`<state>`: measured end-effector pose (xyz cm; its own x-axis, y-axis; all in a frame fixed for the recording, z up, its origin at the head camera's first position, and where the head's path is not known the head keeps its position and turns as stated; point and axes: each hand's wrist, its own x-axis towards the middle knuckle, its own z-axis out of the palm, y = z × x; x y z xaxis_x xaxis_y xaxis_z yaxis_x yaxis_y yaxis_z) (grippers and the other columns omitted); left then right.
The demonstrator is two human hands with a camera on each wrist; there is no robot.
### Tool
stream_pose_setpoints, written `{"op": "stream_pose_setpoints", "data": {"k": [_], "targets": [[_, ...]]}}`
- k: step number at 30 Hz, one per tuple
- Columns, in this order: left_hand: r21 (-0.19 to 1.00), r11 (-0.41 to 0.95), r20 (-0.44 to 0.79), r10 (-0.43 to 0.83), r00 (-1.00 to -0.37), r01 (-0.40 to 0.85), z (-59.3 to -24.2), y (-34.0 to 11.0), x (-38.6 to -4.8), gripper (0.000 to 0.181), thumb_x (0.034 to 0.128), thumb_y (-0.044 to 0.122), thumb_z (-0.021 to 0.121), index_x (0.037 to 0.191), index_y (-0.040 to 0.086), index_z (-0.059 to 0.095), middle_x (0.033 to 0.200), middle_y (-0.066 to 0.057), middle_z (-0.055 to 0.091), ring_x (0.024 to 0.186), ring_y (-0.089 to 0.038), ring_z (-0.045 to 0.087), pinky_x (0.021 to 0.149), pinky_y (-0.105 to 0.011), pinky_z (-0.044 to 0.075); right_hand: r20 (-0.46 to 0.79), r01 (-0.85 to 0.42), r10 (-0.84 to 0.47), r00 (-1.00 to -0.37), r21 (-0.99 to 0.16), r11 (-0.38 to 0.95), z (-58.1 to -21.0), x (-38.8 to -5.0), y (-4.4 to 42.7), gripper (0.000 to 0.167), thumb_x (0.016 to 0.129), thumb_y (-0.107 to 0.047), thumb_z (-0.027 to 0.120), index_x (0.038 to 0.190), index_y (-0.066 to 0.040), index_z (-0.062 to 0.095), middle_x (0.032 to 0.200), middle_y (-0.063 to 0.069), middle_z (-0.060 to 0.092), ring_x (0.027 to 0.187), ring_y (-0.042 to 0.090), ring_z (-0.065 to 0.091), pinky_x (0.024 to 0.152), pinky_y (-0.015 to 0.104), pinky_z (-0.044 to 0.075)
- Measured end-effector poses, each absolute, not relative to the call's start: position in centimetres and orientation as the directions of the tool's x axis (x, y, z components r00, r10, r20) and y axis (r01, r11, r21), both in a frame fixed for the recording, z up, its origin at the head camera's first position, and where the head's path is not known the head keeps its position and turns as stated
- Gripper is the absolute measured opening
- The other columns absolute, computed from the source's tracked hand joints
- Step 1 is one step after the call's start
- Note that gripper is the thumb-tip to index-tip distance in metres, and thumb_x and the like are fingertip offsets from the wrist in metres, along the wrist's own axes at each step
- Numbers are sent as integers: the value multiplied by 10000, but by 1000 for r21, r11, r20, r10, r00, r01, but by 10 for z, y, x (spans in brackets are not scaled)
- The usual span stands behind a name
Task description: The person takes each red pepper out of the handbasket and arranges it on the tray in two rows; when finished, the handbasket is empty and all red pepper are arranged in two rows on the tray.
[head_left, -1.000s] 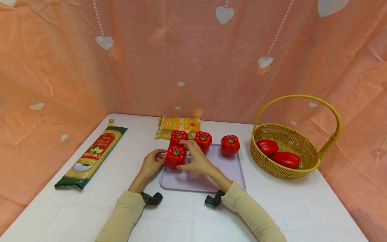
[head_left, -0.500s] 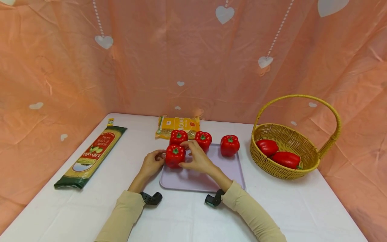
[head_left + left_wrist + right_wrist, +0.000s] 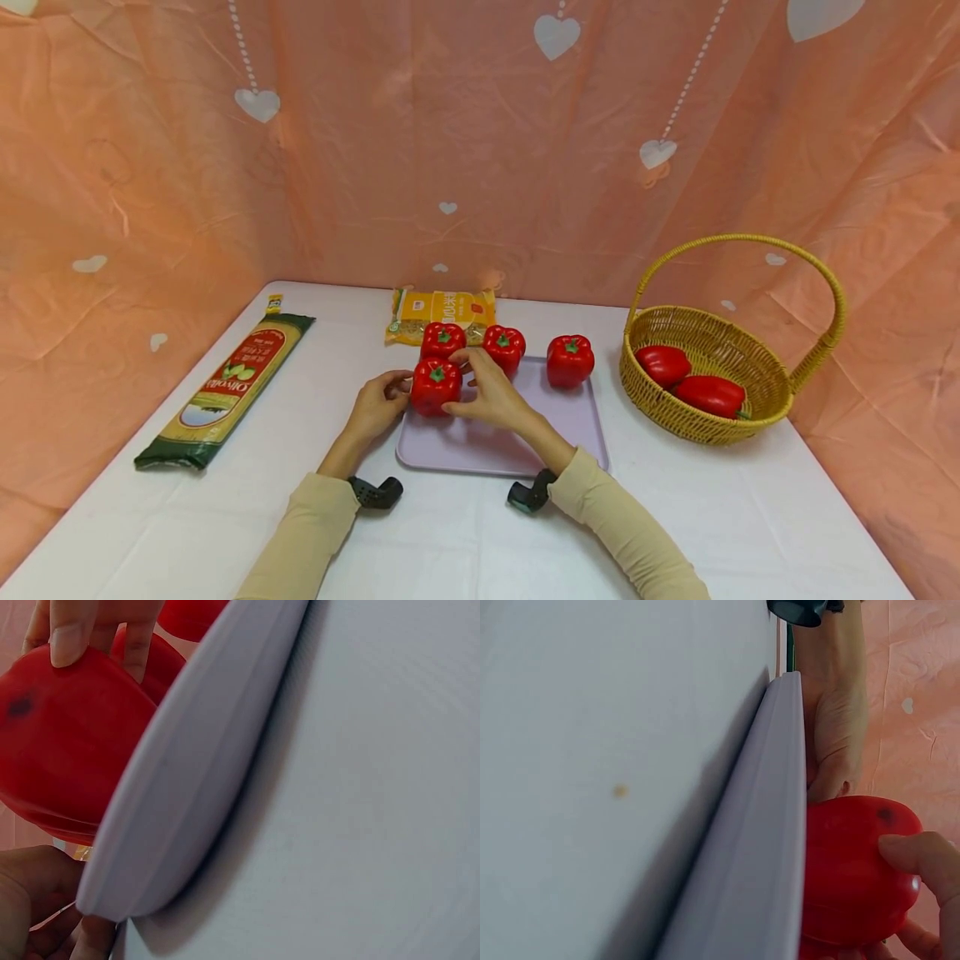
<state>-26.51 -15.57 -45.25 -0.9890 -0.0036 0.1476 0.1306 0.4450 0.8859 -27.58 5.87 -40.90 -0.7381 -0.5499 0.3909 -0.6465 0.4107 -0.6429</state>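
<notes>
Red bell peppers with green stems stand on a pale lilac tray (image 3: pixel 480 458) in the head view. My right hand (image 3: pixel 491 398) grips the front-left pepper (image 3: pixel 436 387), thumb on its near side and fingers over its far right side. At the tray's left rim, beside this pepper, my left hand (image 3: pixel 377 407) has its fingers curled about the edge; in the left wrist view a narrow gap parts the left hand (image 3: pixel 37 889) from the pepper (image 3: pixel 67 742). Behind stand one pepper (image 3: pixel 442 340), another (image 3: pixel 505 348) and a third at the right (image 3: pixel 570 362).
A yellow wicker basket (image 3: pixel 652 408) with a tall handle stands at the right, holding two long red peppers (image 3: pixel 708 396). A green and red packet (image 3: pixel 228 392) lies at the left. Behind the tray lies a yellow packet (image 3: pixel 442 310). A patterned curtain (image 3: pixel 480 150) backs the table.
The gripped pepper shifts and turns very slightly on the tray's left side. Both hands stay almost where they were; the other peppers, packets and basket are unmoved.
</notes>
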Motion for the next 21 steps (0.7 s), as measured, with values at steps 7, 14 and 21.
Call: {"op": "stream_pose_setpoints", "data": {"k": [7,14,21], "targets": [[889,441,140,-8,-990,122,-453,-156,-264,363,792,-76,544,1153,-72,584,949,-184,635,743,-177,537,573,-200,448,378,-641,-556,-740,-648,412,-409,-276,58,637,697,-148,795,1213,-20,444,1188,137,470,1022,249,526,819,422,501],[887,448,129,-8,-992,112,-451,-156,-263,363,793,-67,536,1153,-67,586,959,-185,630,752,-186,534,575,-204,451,368,-632,-554,-746,-652,419,-409,-275,58,665,697,-153,796,1235,-25,427,1192,137,462,1031,248,523,824,425,497],[892,438,126,-2,-992,112,-450,-156,-262,364,793,-56,533,1154,-72,583,953,-184,623,741,-172,527,575,-206,457,370,-623,-541,-755,-663,416,-407,-276,61,696,694,-168,802,1259,-45,416,1175,128,473,1034,245,527,820,406,499]]}}
